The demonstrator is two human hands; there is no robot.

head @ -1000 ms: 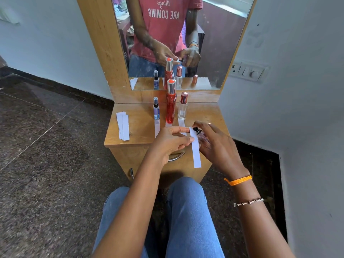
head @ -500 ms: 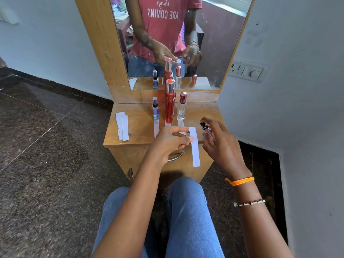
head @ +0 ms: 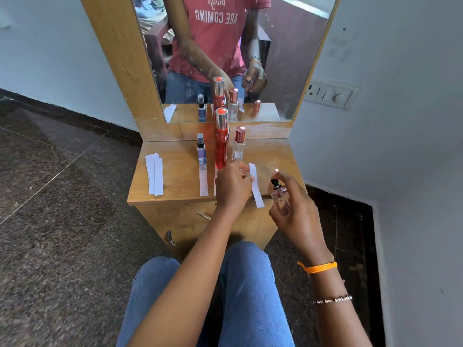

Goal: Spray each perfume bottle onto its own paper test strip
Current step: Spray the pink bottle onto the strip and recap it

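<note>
My right hand (head: pixel 297 209) grips a small clear perfume bottle (head: pixel 280 199) with a black sprayer, its nozzle facing left toward a white paper strip (head: pixel 256 187). My left hand (head: pixel 231 187) pinches that strip upright over the table's front edge. On the wooden table (head: pixel 175 179) stand three bottles in a row: a small blue bottle (head: pixel 201 150), a tall red bottle (head: pixel 221 139) and a clear bottle with a pink cap (head: pixel 238 144). A used strip (head: pixel 203 180) lies in front of the blue bottle.
A stack of spare strips (head: pixel 154 174) lies at the table's left. A mirror (head: pixel 225 53) rises behind the bottles. A wall with a switch plate (head: pixel 330 93) stands close on the right. My knees (head: pixel 225 284) are below the table's front.
My right hand has drawn back to the right and toward me with the bottle, which now stands more upright. The strip has tilted slightly away from it.
</note>
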